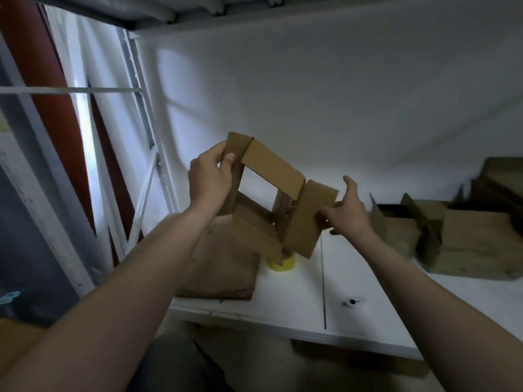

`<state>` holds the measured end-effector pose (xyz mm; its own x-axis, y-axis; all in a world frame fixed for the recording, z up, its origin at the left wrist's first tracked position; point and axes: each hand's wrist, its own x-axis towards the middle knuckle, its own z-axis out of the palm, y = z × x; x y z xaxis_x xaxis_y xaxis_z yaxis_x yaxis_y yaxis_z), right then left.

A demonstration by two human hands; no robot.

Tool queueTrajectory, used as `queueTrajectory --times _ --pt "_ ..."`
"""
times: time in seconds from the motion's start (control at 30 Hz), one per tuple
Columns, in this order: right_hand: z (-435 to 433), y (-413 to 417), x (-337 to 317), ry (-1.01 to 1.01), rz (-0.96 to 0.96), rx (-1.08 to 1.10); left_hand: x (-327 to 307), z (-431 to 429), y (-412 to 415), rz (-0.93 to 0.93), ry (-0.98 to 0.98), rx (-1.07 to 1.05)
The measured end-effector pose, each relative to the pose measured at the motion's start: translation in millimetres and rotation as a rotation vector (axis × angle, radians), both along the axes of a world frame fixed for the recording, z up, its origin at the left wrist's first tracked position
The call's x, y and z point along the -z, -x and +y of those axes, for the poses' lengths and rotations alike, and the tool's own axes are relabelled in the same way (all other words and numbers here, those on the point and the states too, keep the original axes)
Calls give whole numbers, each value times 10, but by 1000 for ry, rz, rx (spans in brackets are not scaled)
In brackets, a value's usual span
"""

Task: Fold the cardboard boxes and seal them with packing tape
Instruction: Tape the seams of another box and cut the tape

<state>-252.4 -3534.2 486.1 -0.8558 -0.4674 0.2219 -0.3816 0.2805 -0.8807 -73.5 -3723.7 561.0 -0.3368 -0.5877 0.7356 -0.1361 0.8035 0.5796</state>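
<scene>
Sheets (223, 267): flat stack on table (368, 292), left.
Tape (281, 264): yellow roll on table, below box (271, 165).
Left hand (209, 179): grips box's top corner.
Right hand (349, 213): pinches its right flap (thumb raised).
Box: held aloft, tilted, open through.
Far boxes (475, 244): piled at right.

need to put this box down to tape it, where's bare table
Bare white tabletop lies between the yellow tape roll and the brown cardboard boxes at right. The flat brown cardboard stack crowds the left.
</scene>
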Motion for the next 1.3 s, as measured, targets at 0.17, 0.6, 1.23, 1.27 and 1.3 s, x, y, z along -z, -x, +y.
queueTrajectory --times 0.17,0.6,1.23,1.27,1.3 --pt "590 368 -46 156 75 186 413 369 440 47 -75 129" --pt "897 1207 658 151 265 265 1438 651 1514 50 -187 204" --pt "536 1340 1055 -58 594 111 1516 254 1648 -546 -25 111" --pt "519 1327 1064 -70 610 97 1544 236 1658 -496 -37 119" --pt "506 1311 1076 -83 622 89 1579 226 1670 -453 -54 124"
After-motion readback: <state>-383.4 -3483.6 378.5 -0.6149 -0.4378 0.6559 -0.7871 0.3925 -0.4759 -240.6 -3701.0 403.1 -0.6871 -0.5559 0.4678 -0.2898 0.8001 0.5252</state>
